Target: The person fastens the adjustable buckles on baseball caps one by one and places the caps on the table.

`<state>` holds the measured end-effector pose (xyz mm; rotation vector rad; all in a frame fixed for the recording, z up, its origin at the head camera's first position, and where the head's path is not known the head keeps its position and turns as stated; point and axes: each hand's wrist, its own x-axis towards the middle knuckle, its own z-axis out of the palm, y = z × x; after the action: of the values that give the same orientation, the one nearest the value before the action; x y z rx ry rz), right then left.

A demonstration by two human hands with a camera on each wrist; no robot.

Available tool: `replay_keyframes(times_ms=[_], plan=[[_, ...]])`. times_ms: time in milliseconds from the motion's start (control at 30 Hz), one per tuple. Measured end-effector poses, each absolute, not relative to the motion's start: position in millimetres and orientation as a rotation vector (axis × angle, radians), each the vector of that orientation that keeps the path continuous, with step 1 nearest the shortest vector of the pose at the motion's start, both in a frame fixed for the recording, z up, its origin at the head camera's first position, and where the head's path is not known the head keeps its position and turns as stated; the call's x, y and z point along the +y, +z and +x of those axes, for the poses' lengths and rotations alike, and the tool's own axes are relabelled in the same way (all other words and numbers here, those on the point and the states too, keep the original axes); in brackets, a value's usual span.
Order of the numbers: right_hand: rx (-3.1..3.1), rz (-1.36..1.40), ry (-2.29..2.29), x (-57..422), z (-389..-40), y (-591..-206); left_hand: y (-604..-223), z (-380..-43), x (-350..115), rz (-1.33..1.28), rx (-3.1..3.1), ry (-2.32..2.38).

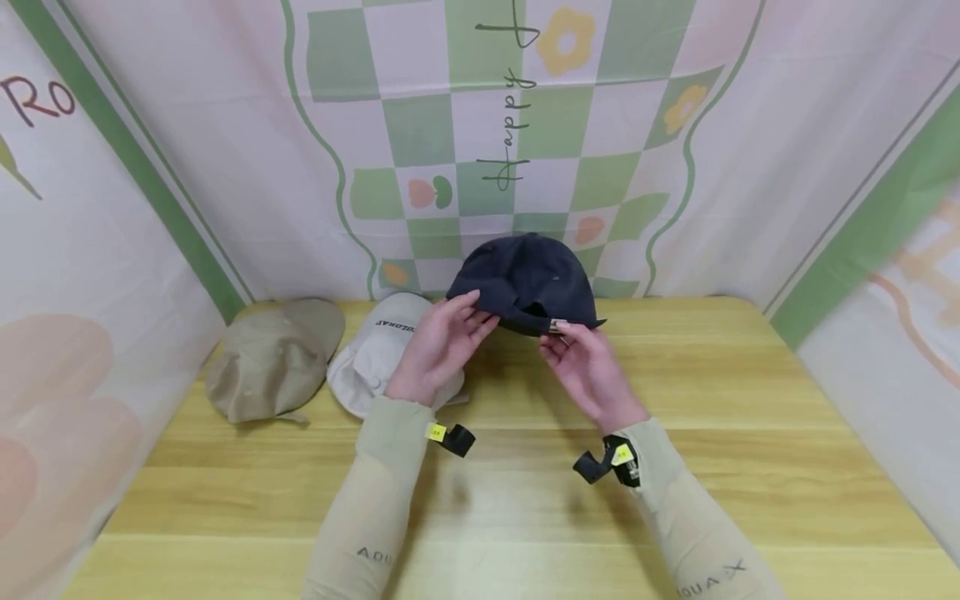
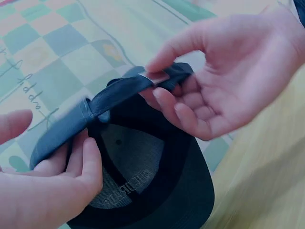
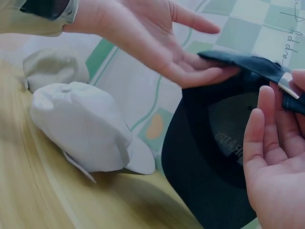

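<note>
A navy baseball cap [image 1: 525, 279] is held up above the table's far part, its back strap facing me. In the left wrist view, its hollow inside and lettering show below the strap [image 2: 124, 93]. My right hand [image 1: 588, 375] pinches the strap at a metal buckle [image 2: 156, 78] between thumb and fingers. The left hand [image 1: 438, 346] supports the cap's other side; its fingers reach under the band. In the right wrist view, the left thumb [image 3: 195, 20] stands straight, apart from the cap.
A white cap [image 3: 81, 126] with dark lettering lies on the wooden table [image 1: 510, 517], left of the navy one. Farther left is a khaki cap [image 1: 273, 358]. Printed cloth [image 1: 420, 125] hangs behind the table and along both sides.
</note>
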<state>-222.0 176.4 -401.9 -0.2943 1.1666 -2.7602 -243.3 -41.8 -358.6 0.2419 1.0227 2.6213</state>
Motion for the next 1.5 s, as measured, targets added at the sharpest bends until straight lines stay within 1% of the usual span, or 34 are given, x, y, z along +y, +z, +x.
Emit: replay_keyframes(times_ms=[200,533,733,1000,1167,1367,1500], plan=[[1.207,-0.271,-2.731,177.9,-221.0,-402.5,-357.1,-245.9,-42.5,0.187,0.985,2.578],[1.135,-0.33,-2.769,178.6,-226.5,-403.8,-364.9,-248.3,-43.3,0.045,0.961,2.609],[1.066,-0.25,-2.859,184.9,-228.4,-401.6,-366.0,-251.9,-45.8,-0.015,0.98,2.62],[1.061,-0.046,-2.857,195.2,-227.8,-401.6,-376.4,-251.1,-47.6,-0.087,1.288,2.291],[1.174,0.103,-2.821,196.5,-227.1,-398.9,-382.4,-253.1,-42.1,-0.136,1.303,2.388],[1.205,0.122,-2.83,201.9,-226.4,-398.7,-383.7,-258.1,-38.3,-0.172,1.239,2.547],[1.224,0.073,-2.799,207.9,-226.8,-399.3,-384.6,-259.7,-36.8,-0.164,1.378,2.523]])
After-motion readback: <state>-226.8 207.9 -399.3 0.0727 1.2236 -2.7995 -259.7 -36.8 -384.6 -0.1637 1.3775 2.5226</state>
